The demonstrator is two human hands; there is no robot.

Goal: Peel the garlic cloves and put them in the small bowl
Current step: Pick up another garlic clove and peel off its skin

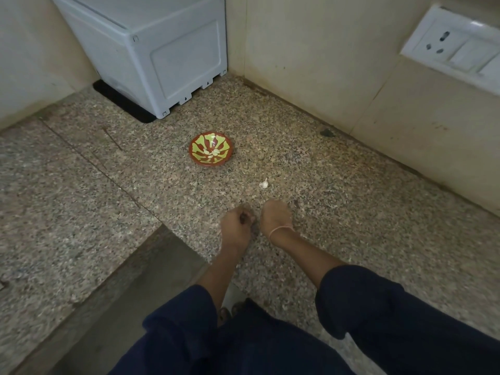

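Observation:
A small red bowl (pixel 211 149) with a yellow-green pattern sits on the granite counter and holds several peeled garlic cloves (pixel 211 152). One unpeeled garlic clove (pixel 263 183) lies on the counter to the right of the bowl, nearer to me. My left hand (pixel 234 224) and my right hand (pixel 276 217) hover close together just in front of that clove. The left fingers are curled tight on a small pale piece that looks like a garlic clove. The right hand shows only its back, with its fingertips hidden.
A white plastic appliance (pixel 151 47) on a black mat stands in the back corner. Tiled walls enclose the counter (pixel 338 212) at the back and right, with a white socket plate (pixel 454 47) on the right wall. The counter's edge steps down at lower left.

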